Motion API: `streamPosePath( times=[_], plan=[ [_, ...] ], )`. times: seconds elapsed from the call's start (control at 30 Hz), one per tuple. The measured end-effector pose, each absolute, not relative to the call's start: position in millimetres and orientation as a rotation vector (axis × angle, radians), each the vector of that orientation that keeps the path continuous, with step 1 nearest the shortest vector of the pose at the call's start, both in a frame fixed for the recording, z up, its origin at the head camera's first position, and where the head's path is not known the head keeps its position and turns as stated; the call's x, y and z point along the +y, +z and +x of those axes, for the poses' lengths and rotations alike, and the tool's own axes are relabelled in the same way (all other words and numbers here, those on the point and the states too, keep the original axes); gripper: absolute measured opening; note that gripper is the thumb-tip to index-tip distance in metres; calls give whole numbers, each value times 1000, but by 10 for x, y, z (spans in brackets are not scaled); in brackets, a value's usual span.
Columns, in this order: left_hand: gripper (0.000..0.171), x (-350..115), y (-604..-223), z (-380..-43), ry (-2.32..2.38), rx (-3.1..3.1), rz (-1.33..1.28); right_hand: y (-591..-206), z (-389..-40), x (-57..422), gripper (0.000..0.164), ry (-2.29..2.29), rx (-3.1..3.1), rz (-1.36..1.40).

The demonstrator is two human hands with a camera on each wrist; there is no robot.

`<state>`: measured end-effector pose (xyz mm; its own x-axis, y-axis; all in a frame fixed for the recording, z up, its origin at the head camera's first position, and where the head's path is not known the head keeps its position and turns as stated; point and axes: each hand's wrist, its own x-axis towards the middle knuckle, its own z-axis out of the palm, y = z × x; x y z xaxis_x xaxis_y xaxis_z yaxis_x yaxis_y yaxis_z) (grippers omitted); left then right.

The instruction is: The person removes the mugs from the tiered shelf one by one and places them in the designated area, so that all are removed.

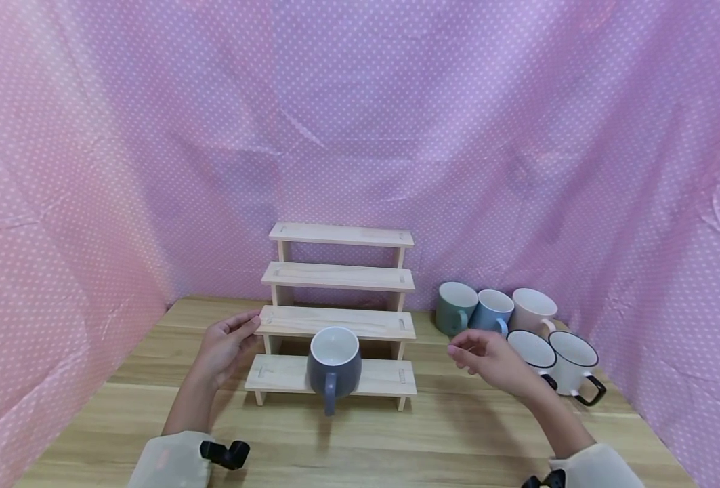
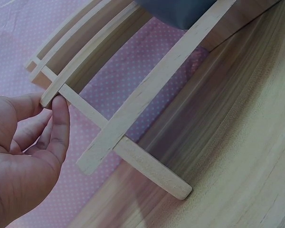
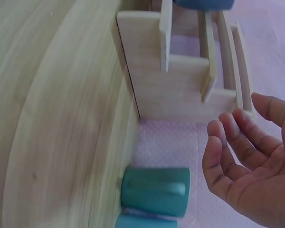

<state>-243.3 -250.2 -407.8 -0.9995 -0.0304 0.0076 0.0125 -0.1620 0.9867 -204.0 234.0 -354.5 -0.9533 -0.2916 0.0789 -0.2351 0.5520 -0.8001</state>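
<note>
A pale wooden four-step stand (image 1: pixel 335 276) is upright on the table, with a dark grey mug (image 1: pixel 334 371) on its lowest step, handle toward me. My left hand (image 1: pixel 224 347) pinches the left end of the second step from the bottom between thumb and fingers, as the left wrist view shows at the step's edge (image 2: pixel 52 95). To the right of the stand, my right hand (image 1: pixel 488 357) hovers with loosely bent fingers and holds nothing. Closest to it are a green mug (image 1: pixel 451 313) and a blue mug (image 1: pixel 490 312).
Behind these, a pinkish-white mug (image 1: pixel 532 310) stands at the right back. Two white mugs with black rims, one (image 1: pixel 573 362) in front, are partly hidden by my right arm. A pink dotted cloth (image 1: pixel 347 135) hangs behind the wooden table (image 1: pixel 366 447).
</note>
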Motion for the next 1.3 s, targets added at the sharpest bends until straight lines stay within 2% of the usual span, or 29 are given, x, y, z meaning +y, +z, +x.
streamPosePath(
  times=[0.3,0.6,0.93,1.3],
  plan=[
    [54,-2498,-4074,-2420,-2379,-2007,11,-3540,-2086,1986,19,-1262,2667,-694],
    [55,-2506,-4084,-2425,-2386,-2007,5,-3571,-2108,1644,23,-1196,2583,-999],
    [53,-2508,-4089,-2446,-2388,-1992,-17,-3586,-2083,1341,19,-1119,2428,-1164],
    [55,-2516,-4084,-2451,-2380,-2004,-13,-3675,-2026,1081,31,-1102,2105,-1309]
  ],
)
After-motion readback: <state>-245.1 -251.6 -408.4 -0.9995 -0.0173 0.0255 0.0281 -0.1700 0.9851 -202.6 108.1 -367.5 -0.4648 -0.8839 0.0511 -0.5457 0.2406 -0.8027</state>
